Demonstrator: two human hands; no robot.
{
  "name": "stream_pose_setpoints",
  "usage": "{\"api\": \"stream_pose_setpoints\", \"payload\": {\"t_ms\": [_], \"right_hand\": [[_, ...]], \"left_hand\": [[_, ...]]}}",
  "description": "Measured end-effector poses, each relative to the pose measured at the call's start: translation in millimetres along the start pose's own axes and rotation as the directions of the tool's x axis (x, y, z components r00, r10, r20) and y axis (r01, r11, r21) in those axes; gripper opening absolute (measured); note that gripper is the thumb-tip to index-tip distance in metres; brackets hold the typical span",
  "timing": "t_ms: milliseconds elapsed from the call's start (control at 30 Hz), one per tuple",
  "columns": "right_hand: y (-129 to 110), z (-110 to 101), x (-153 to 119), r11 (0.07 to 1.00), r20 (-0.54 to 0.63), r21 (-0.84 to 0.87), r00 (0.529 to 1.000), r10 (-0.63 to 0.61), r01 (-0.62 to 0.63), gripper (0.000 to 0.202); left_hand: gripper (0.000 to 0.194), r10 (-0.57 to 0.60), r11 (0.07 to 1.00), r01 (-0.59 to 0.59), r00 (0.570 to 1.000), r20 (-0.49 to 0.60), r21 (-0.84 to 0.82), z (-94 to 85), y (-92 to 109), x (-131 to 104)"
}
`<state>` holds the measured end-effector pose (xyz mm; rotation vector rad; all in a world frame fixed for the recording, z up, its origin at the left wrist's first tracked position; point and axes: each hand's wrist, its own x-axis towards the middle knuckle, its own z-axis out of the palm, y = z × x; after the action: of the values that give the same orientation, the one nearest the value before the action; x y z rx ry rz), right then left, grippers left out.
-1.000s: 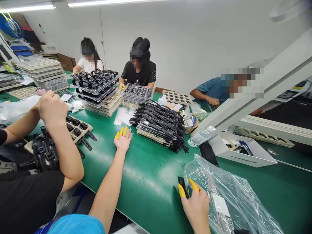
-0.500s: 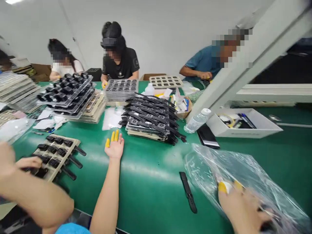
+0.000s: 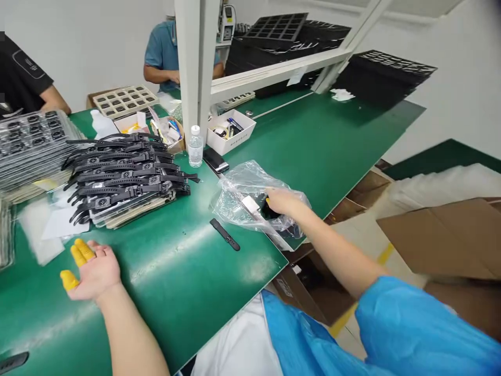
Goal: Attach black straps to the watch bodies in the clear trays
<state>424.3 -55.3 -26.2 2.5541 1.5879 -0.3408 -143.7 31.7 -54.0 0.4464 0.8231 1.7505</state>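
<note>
My left hand [image 3: 97, 271] lies palm up over the green table, fingers spread, with yellow finger covers on several of them. Nothing is in it. My right hand [image 3: 282, 201] reaches into a clear plastic bag [image 3: 245, 180] near the table edge. Something black [image 3: 268, 211] shows beneath that hand, and its fingers are mostly hidden. A white label [image 3: 250, 204] shows on the bag. Between my hands lies a single black watch strap [image 3: 224, 234]. Beyond my left hand, a stack of trays bears many black-strapped watches [image 3: 129, 172].
A water bottle [image 3: 195, 147], a dark phone [image 3: 215, 160] and a white box of pens [image 3: 230, 130] stand by a white post [image 3: 188, 68]. Stacked trays [image 3: 35, 141] are at the left. Co-workers sit across the table. Cardboard boxes [image 3: 442, 235] lie on the floor at right.
My view has swung to the right, so the scene has shifted left. The right hand is deeper in the plastic bag. My left hand remains palm up and empty.
</note>
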Motion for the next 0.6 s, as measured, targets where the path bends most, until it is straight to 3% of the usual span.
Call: {"api": "stream_pose_setpoints", "payload": {"t_ms": [100,200,333,400,533,600], "right_hand": [[8.7,-18.1,6.2,0.997,0.102,-0.075,0.995,-0.002,0.01,0.017],[9.7,-27.1,1.3,0.991,0.141,-0.129,0.99,-0.014,0.033,0.014],[3.5,-22.4,-27.1,0.985,0.143,-0.158,0.989,-0.048,0.07,0.045],[1.0,-16.6,-45.6,0.982,0.129,-0.164,0.989,-0.077,0.098,0.041],[14.2,-6.2,-67.2,0.955,0.104,-0.177,0.969,-0.223,0.239,0.029],[30.3,-2.6,-62.3,0.887,0.057,-0.099,0.892,-0.448,0.451,0.036]], "left_hand": [[0.048,0.068,0.982,-0.062,0.997,-0.027,0.178,-2.6,-1.9,2.9],[0.048,0.111,0.96,-0.113,0.994,0.023,0.257,-9.0,-3.7,7.5],[0.049,0.136,0.947,-0.157,0.986,0.093,0.28,-15.9,-5.3,9.5],[0.048,0.126,0.977,-0.137,0.989,0.074,0.161,-15.7,-7.3,8.9],[0.051,0.044,0.979,-0.057,0.997,-0.068,-0.198,-11.2,-14.1,7.2],[0.053,-0.007,0.955,-0.021,0.996,-0.093,-0.295,-10.3,-17.4,6.7]]}}
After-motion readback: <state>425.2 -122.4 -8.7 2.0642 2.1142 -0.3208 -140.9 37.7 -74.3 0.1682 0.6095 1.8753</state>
